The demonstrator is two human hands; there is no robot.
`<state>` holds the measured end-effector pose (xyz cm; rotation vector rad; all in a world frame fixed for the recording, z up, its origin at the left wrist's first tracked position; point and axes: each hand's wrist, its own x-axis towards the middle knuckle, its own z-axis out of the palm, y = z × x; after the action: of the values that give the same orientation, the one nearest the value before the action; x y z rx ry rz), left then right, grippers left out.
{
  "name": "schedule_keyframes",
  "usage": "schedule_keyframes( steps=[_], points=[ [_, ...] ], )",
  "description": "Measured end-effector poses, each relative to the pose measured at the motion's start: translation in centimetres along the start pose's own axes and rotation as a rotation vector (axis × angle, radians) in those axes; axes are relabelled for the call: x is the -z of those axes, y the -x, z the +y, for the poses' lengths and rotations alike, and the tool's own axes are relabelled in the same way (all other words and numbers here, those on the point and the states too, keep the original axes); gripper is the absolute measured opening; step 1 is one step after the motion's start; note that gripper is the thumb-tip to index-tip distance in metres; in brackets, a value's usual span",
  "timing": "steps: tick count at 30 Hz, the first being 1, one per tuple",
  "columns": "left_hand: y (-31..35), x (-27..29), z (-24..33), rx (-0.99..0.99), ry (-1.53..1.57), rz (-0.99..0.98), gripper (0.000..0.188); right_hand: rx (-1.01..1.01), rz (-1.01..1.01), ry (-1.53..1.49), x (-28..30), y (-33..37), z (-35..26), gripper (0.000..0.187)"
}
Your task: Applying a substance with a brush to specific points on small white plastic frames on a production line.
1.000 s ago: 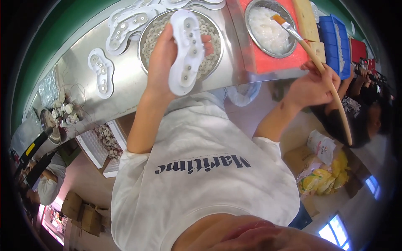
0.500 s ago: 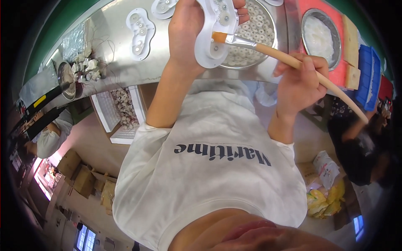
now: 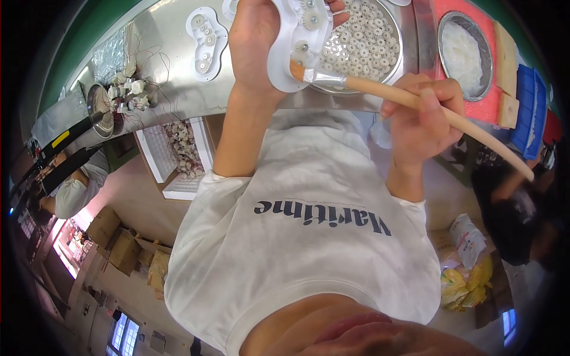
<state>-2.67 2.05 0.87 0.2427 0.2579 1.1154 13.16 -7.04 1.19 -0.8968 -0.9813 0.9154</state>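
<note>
My left hand (image 3: 254, 50) is closed around a white plastic gear housing (image 3: 284, 56), tilted and raised over the steel table, with several small gears in its recess. My right hand (image 3: 426, 115) grips the wooden handle of a paintbrush (image 3: 389, 92). The brush's orange bristles (image 3: 297, 70) touch the lower end of the housing, beside a gear. Beneath and to the right of the housing is a round metal tray (image 3: 399, 50) full of small white gears (image 3: 359, 44). A second white gear housing (image 3: 208, 44) lies on the table to the left.
At the right, an oval metal bowl of white grease (image 3: 463, 56) rests on a red mat (image 3: 484, 110), near wooden blocks (image 3: 506, 65) and a blue bin (image 3: 530, 107). Wired parts (image 3: 127, 92) lie at the left. A person in dark clothing (image 3: 504, 219) is at far right.
The brush tip has slid down and left on the housing, toward its lower edge. The housing has turned slightly in my left hand, and the whole view has shifted a little.
</note>
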Motion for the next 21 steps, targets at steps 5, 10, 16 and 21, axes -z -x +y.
schedule_keyframes(
  steps=[5, 10, 16, 21],
  points=[
    [0.1, -0.3, -0.2, -0.010, -0.039, 0.034, 0.054, 0.157, 0.087, 0.201, -0.9, -0.5, 0.2, 0.018],
    [0.1, 0.0, -0.1, -0.040, -0.009, 0.017, 0.053, 0.359, -0.035, 0.320, -0.2, -0.6, 0.8, 0.019],
    [-0.1, 0.3, 0.8, -0.116, -0.120, 0.071, 0.051, 0.436, -0.264, 0.201, 0.2, -0.1, 0.7, 0.010],
    [-0.5, 1.4, 0.6, -0.034, 0.120, -0.216, 0.050, 0.435, -0.146, 0.262, -0.6, -1.6, 1.0, 0.016]
  ],
)
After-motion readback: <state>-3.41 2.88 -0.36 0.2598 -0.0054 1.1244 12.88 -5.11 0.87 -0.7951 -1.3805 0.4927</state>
